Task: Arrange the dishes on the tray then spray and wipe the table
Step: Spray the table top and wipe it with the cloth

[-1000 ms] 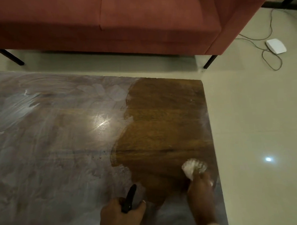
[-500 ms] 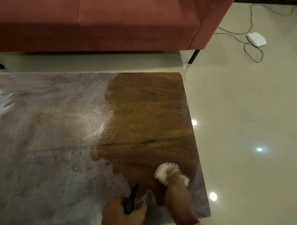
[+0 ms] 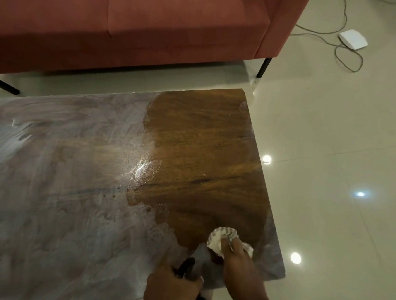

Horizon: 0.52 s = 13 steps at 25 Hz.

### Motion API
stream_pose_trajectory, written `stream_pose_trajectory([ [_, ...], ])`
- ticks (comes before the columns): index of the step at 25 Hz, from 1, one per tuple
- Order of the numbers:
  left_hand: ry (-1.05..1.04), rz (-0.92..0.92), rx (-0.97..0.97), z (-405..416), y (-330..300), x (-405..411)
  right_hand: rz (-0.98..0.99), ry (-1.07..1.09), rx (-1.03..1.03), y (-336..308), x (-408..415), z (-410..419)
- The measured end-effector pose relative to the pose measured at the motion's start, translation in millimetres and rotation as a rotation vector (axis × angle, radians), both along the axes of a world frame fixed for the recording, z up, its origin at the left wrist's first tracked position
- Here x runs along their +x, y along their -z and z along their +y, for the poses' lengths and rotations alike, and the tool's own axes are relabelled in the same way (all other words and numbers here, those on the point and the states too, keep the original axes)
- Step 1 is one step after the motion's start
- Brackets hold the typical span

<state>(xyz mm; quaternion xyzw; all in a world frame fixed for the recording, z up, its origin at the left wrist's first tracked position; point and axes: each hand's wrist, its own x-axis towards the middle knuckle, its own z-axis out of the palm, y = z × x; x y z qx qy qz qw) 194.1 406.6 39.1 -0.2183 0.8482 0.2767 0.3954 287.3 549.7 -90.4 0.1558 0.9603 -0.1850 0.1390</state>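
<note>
A low wooden table (image 3: 203, 138) fills the view. Its left and near parts are covered with a grey, streaky film of cleaner, while the right part shows bare brown wood. My right hand (image 3: 240, 268) presses a crumpled white cloth (image 3: 221, 239) onto the table near its front right corner, at the border of film and wood. My left hand (image 3: 171, 289) sits at the front edge, closed around a spray bottle whose black nozzle (image 3: 186, 267) sticks out above the fingers. No dishes or tray are in view.
A red sofa (image 3: 141, 27) on thin black legs stands just beyond the table's far edge. To the right is glossy tiled floor (image 3: 329, 166), with a white box (image 3: 353, 42) and a trailing cable near the sofa's corner.
My right hand has drawn the cloth left and toward me along the front right corner. My left hand keeps the bottle at the front edge. The view has swung right, left, then back.
</note>
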Motion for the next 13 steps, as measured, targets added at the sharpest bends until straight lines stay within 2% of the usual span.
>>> stream_pose_trajectory([
  [1,-0.019,-0.014,0.016,1.4,0.4,0.2,0.068,-0.040,-0.005,0.9,-8.7,8.7],
  [2,-0.044,-0.054,0.029,2.7,-1.8,-0.9,0.054,0.056,-0.028,-4.4,-24.6,28.9],
  [3,-0.072,-0.058,0.027,1.6,0.1,-0.3,0.061,0.176,-0.046,-6.1,-34.0,52.9],
  [5,-0.038,-0.027,0.001,0.4,-1.5,3.3,0.083,0.489,0.084,-7.3,-24.1,98.6],
  [6,-0.008,-0.021,-0.009,1.4,-4.0,4.8,0.048,0.576,0.099,-10.2,-8.0,99.6],
  [7,0.026,-0.017,-0.023,3.1,-3.8,6.5,0.065,0.568,0.084,-14.4,6.7,87.8],
  [9,0.068,-0.013,-0.051,10.9,-1.3,11.3,0.054,0.380,0.049,-16.0,20.3,38.0],
  [10,0.094,-0.016,-0.048,14.6,-0.9,13.8,0.111,0.288,0.040,-9.1,13.7,31.5],
  [11,0.103,-0.007,-0.027,17.3,-1.1,14.4,0.081,0.217,0.053,-4.9,-5.0,40.2],
  [12,0.097,-0.004,-0.002,17.7,0.2,14.3,0.075,0.223,0.051,-10.9,-32.3,59.5],
  [13,0.106,0.001,0.025,16.5,2.5,14.9,0.075,0.333,0.051,-10.4,-43.3,83.0],
])
